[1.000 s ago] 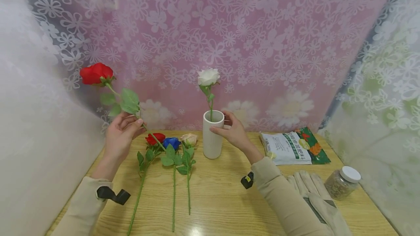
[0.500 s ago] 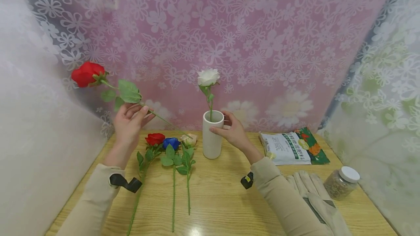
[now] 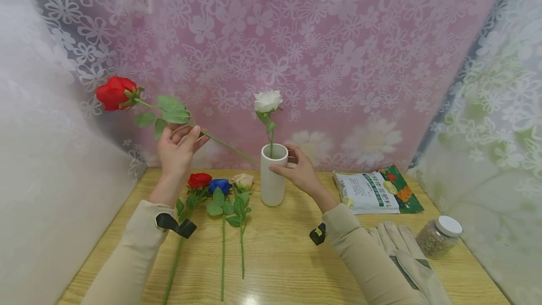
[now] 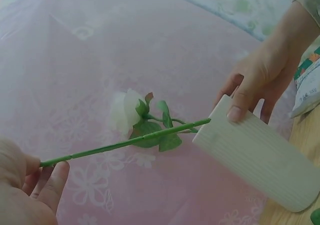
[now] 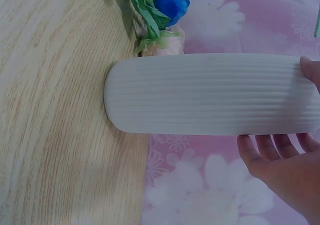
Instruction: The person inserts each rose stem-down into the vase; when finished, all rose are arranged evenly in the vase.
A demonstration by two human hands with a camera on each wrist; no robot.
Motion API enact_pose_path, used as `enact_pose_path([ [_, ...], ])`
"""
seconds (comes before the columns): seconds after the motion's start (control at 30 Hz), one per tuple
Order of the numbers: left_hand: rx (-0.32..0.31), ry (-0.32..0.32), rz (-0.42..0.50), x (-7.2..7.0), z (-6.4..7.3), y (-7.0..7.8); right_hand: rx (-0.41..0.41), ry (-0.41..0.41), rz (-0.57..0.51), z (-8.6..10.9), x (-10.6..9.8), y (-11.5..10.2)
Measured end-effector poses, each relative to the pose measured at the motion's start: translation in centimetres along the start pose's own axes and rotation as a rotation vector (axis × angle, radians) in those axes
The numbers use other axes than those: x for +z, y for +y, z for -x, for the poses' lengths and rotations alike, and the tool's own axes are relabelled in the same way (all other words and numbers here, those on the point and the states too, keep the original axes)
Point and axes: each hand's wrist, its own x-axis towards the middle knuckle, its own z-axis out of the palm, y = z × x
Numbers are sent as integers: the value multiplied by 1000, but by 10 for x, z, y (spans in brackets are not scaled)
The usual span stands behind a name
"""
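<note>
My left hand (image 3: 178,149) pinches the stem of a red rose (image 3: 116,93) in the air, its bloom pointing up and left. In the head view the stem (image 3: 228,146) slants down to the right, its cut end close to the vase's rim. The ribbed white vase (image 3: 273,187) stands upright on the table, gripped near the top by my right hand (image 3: 298,173), thumb in front and fingers behind. A white rose (image 3: 268,101) stands in the vase. In the left wrist view the stem end (image 4: 202,122) appears in front of the vase mouth; whether they touch I cannot tell.
On the wooden table (image 3: 279,267) lie another red rose (image 3: 200,180), a blue rose (image 3: 220,186) and a cream rose (image 3: 243,181). To the right are a printed bag (image 3: 377,192), work gloves (image 3: 406,258) and a lidded jar (image 3: 438,238). A floral curtain (image 3: 338,60) hangs behind.
My left hand has moved right and up with the red rose, tilting it flatter and bringing its stem end close to the vase. My right hand stays on the vase.
</note>
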Motion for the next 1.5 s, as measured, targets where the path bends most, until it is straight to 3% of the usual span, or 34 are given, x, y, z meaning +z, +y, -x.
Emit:
enact_pose_path([
  [0.23,32,22,25,16,-4,-4,-7,0,-3,-1,0,3],
  [0.67,129,-38,3,40,0,-20,-9,-14,-14,1,1,-1],
  [1.13,98,-91,-75,55,4,-43,-14,-9,-5,2,0,-2],
  [1.5,100,-148,-237,67,6,-63,-10,-2,-9,2,0,2],
])
